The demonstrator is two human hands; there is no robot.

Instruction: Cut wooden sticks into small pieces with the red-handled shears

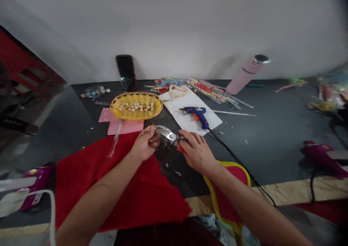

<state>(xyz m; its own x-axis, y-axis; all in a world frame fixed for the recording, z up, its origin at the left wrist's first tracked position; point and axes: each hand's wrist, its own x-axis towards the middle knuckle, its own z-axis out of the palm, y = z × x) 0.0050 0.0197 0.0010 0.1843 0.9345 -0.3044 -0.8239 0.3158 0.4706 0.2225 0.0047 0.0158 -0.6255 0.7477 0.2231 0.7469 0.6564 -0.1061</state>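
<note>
Shears point(167, 133) with curved silver metal blades and red handles slant between our two bare hands, above a dark grey tabletop point(277, 130). Their long axis runs from the tips, ahead and to our left, back to the handles at our right. Our right hand point(198, 151) is wrapped around those handles, nearer the pivot; our left hand point(146, 144) pinches right at the blade tips, on what looks like a tiny pale piece point(155, 128), too small for us to identify.

We count one pair of shears, one oval yellow woven basket point(136, 98) just beyond the left hand, and in it small whitish lumps point(136, 107), more than we can number surely. Beyond the right hand lie one blue glue gun point(199, 115) with an orange trigger, one long clear stick point(236, 113) behind it, one white paper sheet point(185, 122) beneath and one cream beaded ring point(174, 95). We also see one black phone point(126, 72), one pink silver-capped flask point(246, 75) and one bright red cloth point(141, 202) under our left forearm.
</note>
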